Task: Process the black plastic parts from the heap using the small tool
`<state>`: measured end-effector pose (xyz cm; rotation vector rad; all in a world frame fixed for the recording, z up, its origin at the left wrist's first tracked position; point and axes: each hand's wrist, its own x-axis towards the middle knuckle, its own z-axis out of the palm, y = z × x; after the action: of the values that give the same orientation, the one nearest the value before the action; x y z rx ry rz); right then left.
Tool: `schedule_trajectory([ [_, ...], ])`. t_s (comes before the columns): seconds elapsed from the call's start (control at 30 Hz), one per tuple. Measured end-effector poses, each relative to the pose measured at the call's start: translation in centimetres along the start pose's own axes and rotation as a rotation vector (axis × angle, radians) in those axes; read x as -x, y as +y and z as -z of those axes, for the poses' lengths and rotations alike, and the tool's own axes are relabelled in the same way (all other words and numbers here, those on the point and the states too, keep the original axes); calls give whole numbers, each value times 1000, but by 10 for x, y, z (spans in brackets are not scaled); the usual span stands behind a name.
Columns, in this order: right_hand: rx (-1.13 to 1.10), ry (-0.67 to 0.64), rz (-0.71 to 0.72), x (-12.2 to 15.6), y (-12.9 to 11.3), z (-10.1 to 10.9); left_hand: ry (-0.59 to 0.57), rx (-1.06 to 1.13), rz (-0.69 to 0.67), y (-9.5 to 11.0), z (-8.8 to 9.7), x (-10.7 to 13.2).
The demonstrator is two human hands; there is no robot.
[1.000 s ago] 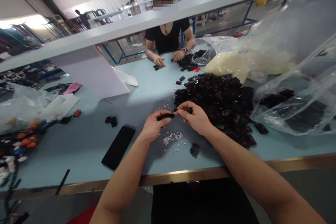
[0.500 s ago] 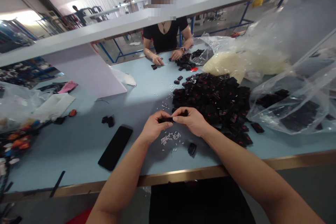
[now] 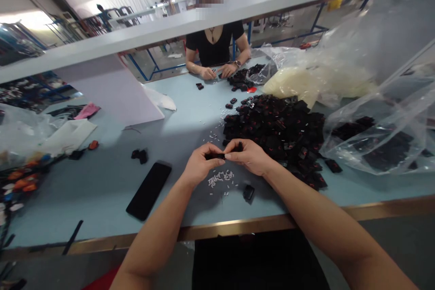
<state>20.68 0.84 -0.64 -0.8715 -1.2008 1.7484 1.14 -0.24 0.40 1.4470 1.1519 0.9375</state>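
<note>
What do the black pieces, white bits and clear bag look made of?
The black pieces look like matte moulded plastic, given their crisp edges. The white bits seem plastic too, but are too small to tell. The clear bag looks like thin polythene: creased, glossy.

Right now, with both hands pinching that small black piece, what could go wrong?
The small black piece held between the left hand and right hand might slip and scatter the loose white pieces just below. If dropped, it could also get lost in the nearby black heap, where similar pieces would be hard to tell apart.
</note>
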Motion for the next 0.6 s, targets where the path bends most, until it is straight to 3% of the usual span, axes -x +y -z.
schedule_trajectory([
  [0.2,52,25,49,0,-1,0,5,-9,-8,3,1,0],
  [0.37,252,32,119,3,-10,-1,7,-49,-37,3,1,0],
  [0.6,225,-72,34,4,-12,4,-3,-83,-27,8,-3,5],
])
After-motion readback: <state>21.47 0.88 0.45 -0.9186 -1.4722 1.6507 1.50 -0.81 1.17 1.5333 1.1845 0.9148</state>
